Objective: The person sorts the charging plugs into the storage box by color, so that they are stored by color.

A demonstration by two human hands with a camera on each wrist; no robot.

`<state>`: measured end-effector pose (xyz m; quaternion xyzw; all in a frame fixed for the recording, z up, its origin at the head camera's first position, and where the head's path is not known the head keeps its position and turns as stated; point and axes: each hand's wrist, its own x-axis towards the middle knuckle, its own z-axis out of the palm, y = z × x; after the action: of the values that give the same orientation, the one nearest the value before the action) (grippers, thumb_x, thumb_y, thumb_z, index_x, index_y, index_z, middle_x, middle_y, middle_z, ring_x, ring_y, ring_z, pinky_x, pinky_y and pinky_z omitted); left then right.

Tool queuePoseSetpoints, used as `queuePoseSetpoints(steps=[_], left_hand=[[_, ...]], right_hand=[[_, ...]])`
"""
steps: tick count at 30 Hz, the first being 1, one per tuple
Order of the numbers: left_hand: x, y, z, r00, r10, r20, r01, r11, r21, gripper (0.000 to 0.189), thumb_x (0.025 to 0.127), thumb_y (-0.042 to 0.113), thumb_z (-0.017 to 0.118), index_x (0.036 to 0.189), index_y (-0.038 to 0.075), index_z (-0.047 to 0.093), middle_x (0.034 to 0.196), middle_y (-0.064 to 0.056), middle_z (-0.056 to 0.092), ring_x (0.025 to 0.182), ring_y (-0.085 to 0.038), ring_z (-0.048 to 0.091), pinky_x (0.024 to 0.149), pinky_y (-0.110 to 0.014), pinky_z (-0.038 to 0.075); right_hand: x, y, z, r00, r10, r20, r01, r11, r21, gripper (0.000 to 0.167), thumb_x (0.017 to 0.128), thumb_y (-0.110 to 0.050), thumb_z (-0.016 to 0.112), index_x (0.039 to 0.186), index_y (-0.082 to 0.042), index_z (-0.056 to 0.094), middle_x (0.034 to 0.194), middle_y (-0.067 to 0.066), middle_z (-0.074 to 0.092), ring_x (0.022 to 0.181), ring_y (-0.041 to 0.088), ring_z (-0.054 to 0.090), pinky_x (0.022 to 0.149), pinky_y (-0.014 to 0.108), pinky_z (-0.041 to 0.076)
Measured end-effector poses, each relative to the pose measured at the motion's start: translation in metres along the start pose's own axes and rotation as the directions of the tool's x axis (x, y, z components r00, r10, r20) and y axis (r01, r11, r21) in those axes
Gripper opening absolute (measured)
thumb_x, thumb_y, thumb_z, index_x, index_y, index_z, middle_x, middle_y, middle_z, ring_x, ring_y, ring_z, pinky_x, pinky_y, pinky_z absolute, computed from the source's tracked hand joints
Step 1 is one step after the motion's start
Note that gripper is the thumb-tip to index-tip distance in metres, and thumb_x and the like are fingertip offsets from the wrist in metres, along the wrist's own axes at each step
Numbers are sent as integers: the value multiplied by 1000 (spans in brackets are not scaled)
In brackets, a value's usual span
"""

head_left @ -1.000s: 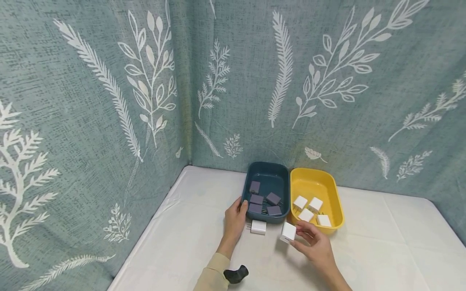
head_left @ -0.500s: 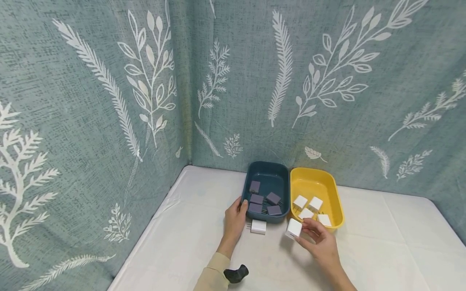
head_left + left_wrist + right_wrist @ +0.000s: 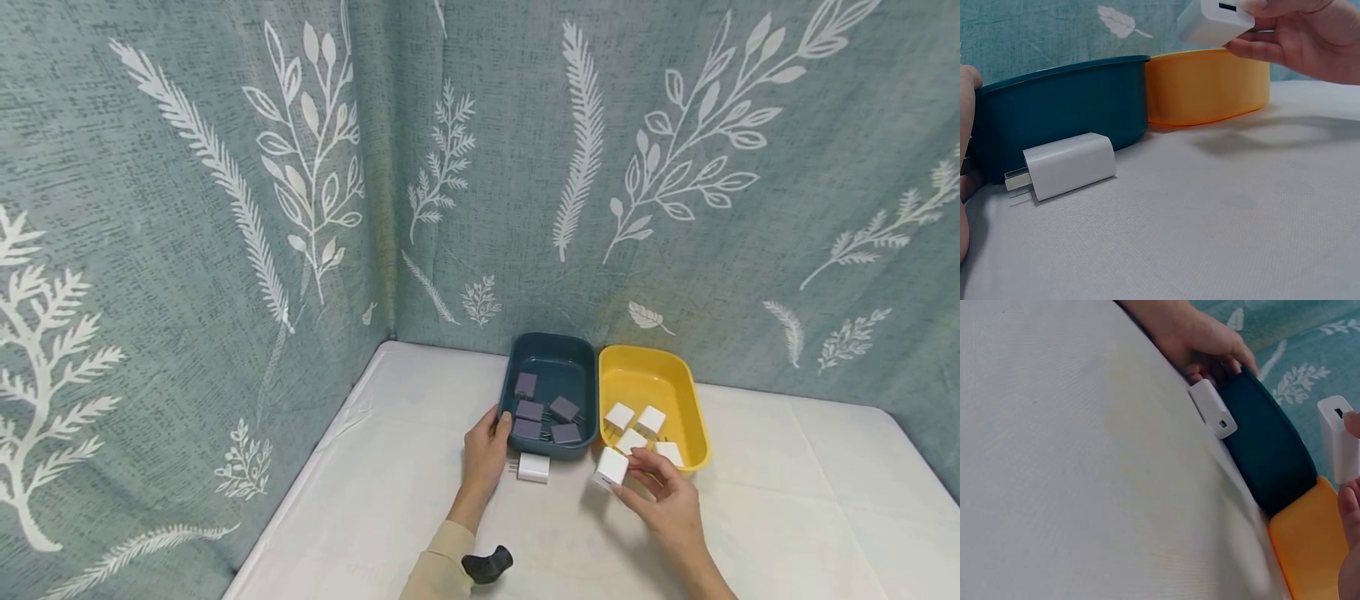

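My right hand [image 3: 667, 500] pinches a white USB charger [image 3: 611, 468] between thumb and fingers. In the head view it is held over the front edge of the yellow bin [image 3: 701, 421], and its port shows in the left wrist view. My left hand [image 3: 483, 454] grips the front left corner of the dark blue bin [image 3: 573, 452], thumb at the rim. Another white charger [image 3: 1071, 166] lies on its side against that bin's front wall, prongs pointing left. Several purple-grey chargers [image 3: 564, 408] lie in the blue bin. Several white chargers [image 3: 651, 421] lie in the yellow one.
Both bins stand side by side on a white-covered table [image 3: 810, 500], near the patterned teal curtain [image 3: 510, 167] at the back. A black curved object [image 3: 487, 566] shows beside the left sleeve [image 3: 438, 562].
My right hand has moved a little to the right with the charger, and the charger has risen slightly in the head view. My left hand and the bins have stayed in place.
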<state>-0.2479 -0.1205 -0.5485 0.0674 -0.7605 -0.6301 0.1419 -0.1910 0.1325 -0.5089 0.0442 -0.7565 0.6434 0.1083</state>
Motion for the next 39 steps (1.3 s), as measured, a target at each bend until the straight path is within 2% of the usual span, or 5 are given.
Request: queuePoseSetpoints(steps=[9, 21, 28, 39], left_hand=[[0, -2, 0, 1000, 16, 7, -16, 1000, -8, 48, 101, 33, 50, 137, 1, 53, 139, -16, 56, 132, -28, 52, 108, -38, 47], [0, 0, 0, 1000, 2, 6, -2, 1000, -5, 48, 102, 33, 50, 138, 1, 53, 139, -16, 57, 131, -27, 53, 108, -37, 46], [0, 0, 0, 1000, 3, 4, -3, 1000, -5, 49, 101, 33, 50, 138, 1, 52, 140, -16, 56, 132, -28, 53, 108, -38, 47], [0, 2, 0, 1000, -6, 3, 6, 1000, -6, 47, 101, 32, 50, 138, 2, 53, 139, -16, 56, 132, -27, 53, 108, -38, 47]], right_hand=[[3, -7, -2, 999, 5, -40, -5, 1000, 8, 54, 67, 16, 79, 117, 10, 59, 103, -7, 63, 93, -3, 62, 87, 15, 56], [8, -7, -9, 993, 87, -74, -85, 996, 29, 55, 70, 12, 80, 120, 9, 57, 106, -5, 60, 95, -1, 61, 88, 13, 55], [11, -8, -13, 992, 70, -102, -66, 997, 46, 54, 68, 16, 78, 118, 12, 57, 104, -4, 62, 93, -1, 63, 88, 16, 56], [17, -9, -18, 979, 119, -165, -89, 980, 179, 54, 66, 23, 74, 116, 16, 53, 96, -5, 65, 89, 2, 64, 85, 17, 57]])
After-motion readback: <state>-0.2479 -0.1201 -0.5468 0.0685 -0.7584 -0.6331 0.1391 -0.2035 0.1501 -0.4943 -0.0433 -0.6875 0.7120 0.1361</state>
